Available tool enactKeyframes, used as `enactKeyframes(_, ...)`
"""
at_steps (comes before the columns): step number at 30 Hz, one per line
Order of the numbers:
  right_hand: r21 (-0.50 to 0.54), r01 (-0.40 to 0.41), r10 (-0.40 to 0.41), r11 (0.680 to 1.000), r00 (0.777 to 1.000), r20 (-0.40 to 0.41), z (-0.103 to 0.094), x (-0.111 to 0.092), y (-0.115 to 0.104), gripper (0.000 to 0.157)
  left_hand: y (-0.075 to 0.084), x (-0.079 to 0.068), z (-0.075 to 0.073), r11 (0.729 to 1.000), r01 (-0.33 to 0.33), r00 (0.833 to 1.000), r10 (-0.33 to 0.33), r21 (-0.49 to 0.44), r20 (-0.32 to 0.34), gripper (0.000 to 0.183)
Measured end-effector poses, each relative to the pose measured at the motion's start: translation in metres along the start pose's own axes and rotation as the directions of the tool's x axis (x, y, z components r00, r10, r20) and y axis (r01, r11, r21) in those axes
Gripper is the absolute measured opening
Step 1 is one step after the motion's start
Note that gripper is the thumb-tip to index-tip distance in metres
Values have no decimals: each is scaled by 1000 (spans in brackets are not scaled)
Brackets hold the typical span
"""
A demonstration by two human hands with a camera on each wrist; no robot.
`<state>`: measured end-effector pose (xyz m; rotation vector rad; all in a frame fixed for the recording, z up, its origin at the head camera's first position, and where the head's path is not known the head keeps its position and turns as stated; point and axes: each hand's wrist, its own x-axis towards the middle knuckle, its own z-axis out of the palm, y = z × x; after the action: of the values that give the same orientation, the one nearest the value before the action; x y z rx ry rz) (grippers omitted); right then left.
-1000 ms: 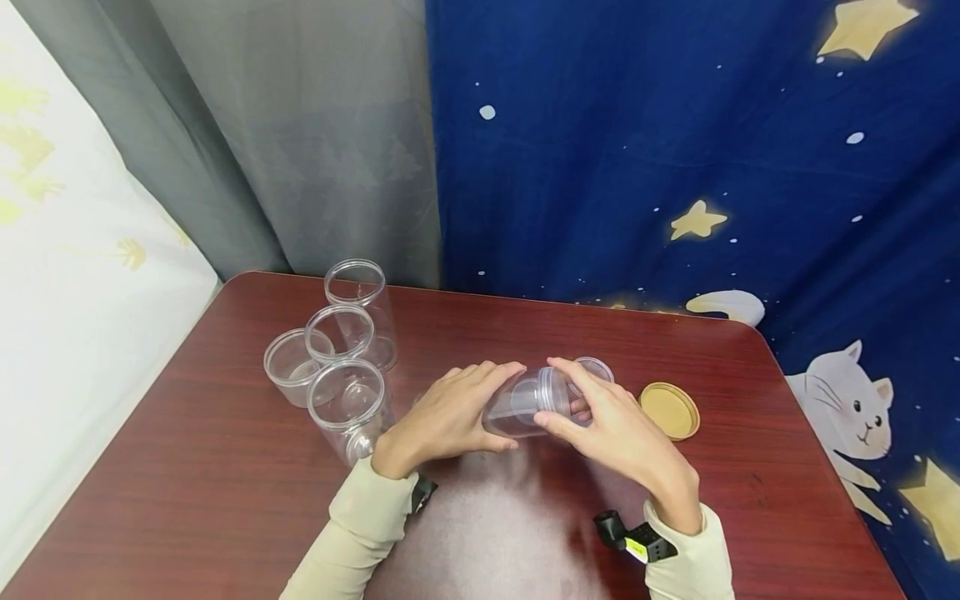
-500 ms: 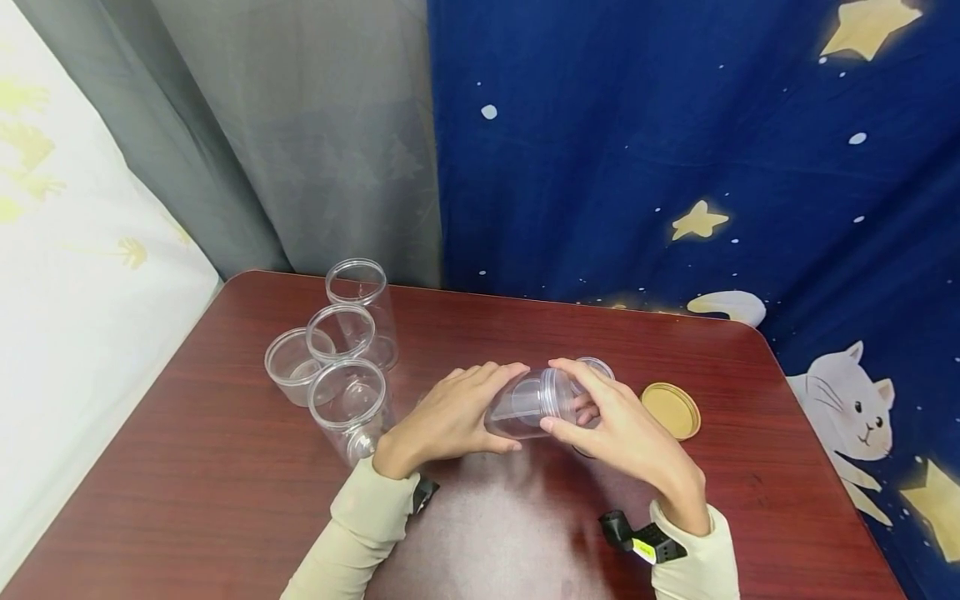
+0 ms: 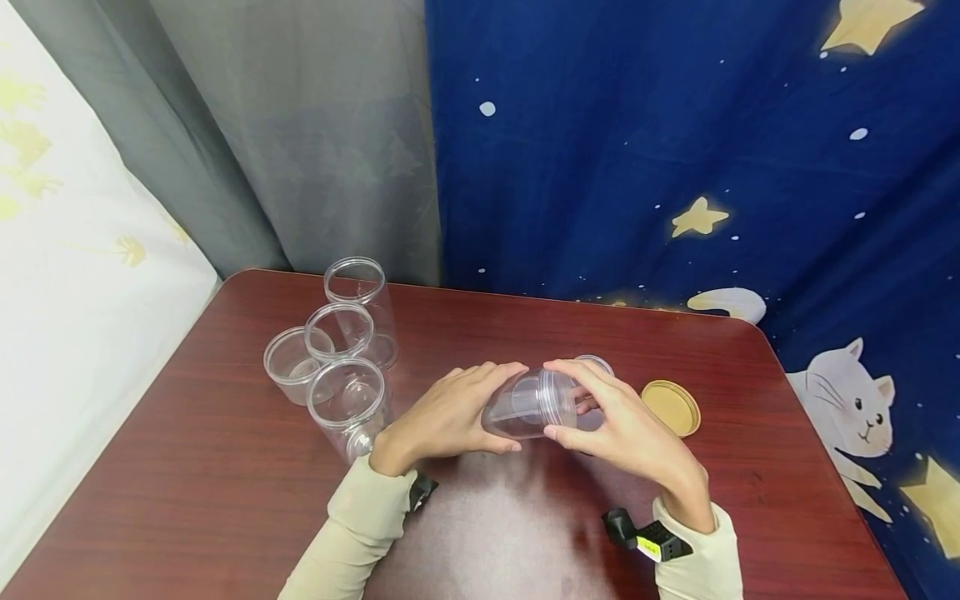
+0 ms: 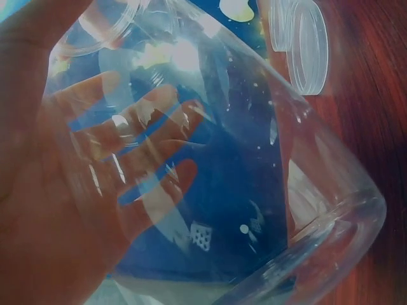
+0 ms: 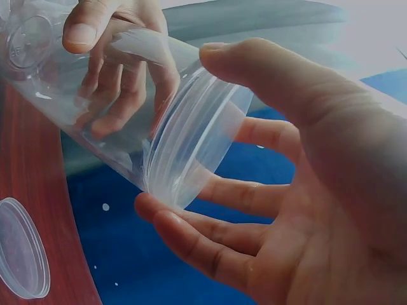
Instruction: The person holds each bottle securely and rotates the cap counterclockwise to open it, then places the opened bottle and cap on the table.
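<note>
A clear plastic jar (image 3: 517, 408) lies tilted on its side between my two hands, above the table. My left hand (image 3: 446, 412) grips the jar's body from the left, thumb on the near side and fingers round the far side. A translucent lid (image 5: 213, 140) covers the jar's mouth, which faces right. My right hand (image 3: 626, 421) holds the lid's edge, with the thumb on one side and the fingertips on the opposite side. Through the clear wall in the left wrist view, the fingers of my left hand (image 4: 146, 146) show spread along the jar.
Several open clear jars (image 3: 348, 400) stand in a group at the left of the brown table (image 3: 187, 467). Beyond my right hand lies a clear lid (image 3: 597, 364), with a gold lid (image 3: 670, 408) farther right. Curtains (image 3: 570, 167) hang behind the table.
My right hand has shifted slightly right and its thumb has moved a little along the lid's edge. My left hand and the jar stay almost in place.
</note>
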<state>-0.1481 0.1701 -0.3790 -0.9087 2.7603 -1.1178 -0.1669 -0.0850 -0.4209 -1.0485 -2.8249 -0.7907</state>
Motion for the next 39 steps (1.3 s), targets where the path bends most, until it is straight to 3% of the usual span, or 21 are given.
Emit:
enactKeyframes(26, -14, 203, -203, 979, 979, -8, -1, 1, 4, 71, -1, 0, -2, 1000, -25, 1000, 25, -14, 3, 92)
enactKeyframes(39, 24, 205, -206, 979, 978, 46, -5, -1, 1, 74, 3, 1, -1, 998, -8, 999, 11, -66, 41, 92)
